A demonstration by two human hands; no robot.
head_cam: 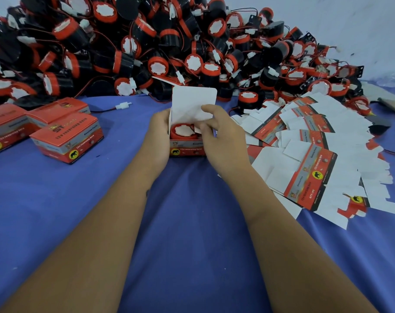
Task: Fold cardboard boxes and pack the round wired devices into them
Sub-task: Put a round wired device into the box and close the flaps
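An open red cardboard box [185, 149] stands on the blue cloth in the middle, its white lid flap [192, 102] raised. Inside lies a round red-and-black device [182, 131] with a white face. My left hand [158, 129] grips the box's left side. My right hand [221, 134] holds the right side, its fingers pinching a small white side flap over the device. A big heap of round wired devices [160, 46] fills the far side.
Several closed red boxes [65, 138] sit at the left. Flat unfolded box blanks [309, 159] are spread out at the right. A loose white connector on a wire [123, 106] lies behind the boxes. Blue cloth [187, 222] covers the near table.
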